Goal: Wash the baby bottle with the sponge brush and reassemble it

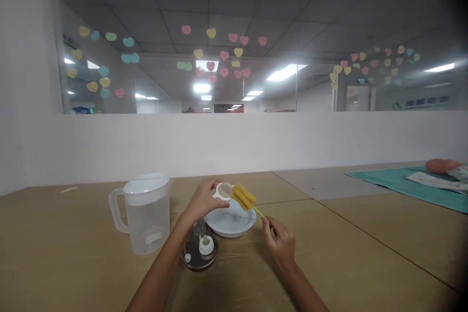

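My left hand (205,200) is closed round a white ring-shaped part (224,191), held above the left side of a pale shallow bowl (231,229). My right hand (281,240) grips the thin green handle of a yellow sponge brush (243,197). The sponge head is just right of the ring, over the bowl; whether they touch is hard to tell. A dark tray (199,264) stands left of the bowl, partly behind my left forearm. It holds a white round part with a clear centre (206,244), a clear cup-like piece (199,226) and a small white piece (187,257).
A clear plastic pitcher (148,219) with a handle stands on the wooden table (351,263) at the left. At the far right lies a teal cloth (405,185) with a red item (441,166) and pale fabric on it. A white wall (226,146) borders the table's far edge.
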A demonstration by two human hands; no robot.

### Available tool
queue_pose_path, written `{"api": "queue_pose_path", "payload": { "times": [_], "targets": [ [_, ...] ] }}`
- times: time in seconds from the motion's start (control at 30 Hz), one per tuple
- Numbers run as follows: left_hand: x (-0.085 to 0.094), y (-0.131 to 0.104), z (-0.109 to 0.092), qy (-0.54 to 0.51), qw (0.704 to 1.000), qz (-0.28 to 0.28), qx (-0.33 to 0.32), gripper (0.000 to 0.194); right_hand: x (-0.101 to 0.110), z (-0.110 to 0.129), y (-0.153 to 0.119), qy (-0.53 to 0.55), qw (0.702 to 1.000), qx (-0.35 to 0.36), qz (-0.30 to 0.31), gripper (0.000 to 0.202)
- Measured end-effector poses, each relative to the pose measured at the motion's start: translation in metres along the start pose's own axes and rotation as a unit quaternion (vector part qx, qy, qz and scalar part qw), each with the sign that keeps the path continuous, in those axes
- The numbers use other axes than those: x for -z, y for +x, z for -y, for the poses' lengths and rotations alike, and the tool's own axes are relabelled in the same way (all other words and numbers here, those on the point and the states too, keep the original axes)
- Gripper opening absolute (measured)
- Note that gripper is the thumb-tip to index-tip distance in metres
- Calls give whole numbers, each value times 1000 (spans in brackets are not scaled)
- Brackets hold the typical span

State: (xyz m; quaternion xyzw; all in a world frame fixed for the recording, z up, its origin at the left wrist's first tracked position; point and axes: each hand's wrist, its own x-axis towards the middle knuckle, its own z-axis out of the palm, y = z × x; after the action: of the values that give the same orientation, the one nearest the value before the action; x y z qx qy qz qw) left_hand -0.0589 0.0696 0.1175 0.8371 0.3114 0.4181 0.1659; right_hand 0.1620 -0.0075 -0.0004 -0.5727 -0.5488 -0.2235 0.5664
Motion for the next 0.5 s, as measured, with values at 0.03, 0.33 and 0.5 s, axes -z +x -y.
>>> {"api": "queue_pose_path", "payload": {
  "times": [0.03,0.33,0.5],
  "targets": [
    [0,0,0,40,999,-8,2,53,1,-2,1,-21,1000,17,-6,40],
    [-18,-2,0,246,969,6,-24,40,4,-9,1,-107,991,76,-28,28],
    [-34,-4,0,310,949,9,-49,39,1,-7,-1,-165,980,110,10,26]
  ]
}}
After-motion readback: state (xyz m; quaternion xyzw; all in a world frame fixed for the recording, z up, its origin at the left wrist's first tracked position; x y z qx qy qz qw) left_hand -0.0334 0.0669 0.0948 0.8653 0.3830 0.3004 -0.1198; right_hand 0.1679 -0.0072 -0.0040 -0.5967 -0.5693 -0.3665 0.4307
